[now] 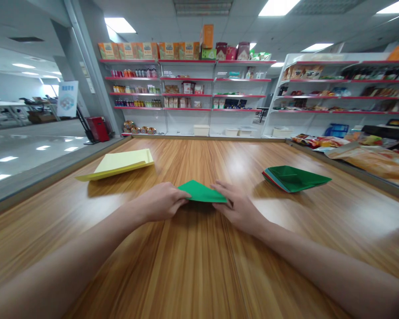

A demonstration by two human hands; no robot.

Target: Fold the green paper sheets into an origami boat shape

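Note:
A bright green sheet of paper [201, 192], folded into a triangle, is held between my two hands just above the wooden table [193, 266]. My left hand [166, 201] pinches its left corner, thumb along the near edge. At the right corner, my right hand [237, 204] grips the paper between thumb and fingers. The triangle's point faces away from me. To the right lies a stack of folded papers [294, 179], dark green on top with red, white and blue edges showing. A pad of pale yellow paper [124, 163] rests to the left.
Packaged snacks [379, 159] lie beyond the table's right edge. Shelves [188, 95] of boxes, bottles and packets stand behind the far edge. A red box [98, 128] and a sign on a stand [67, 99] are on the floor at left.

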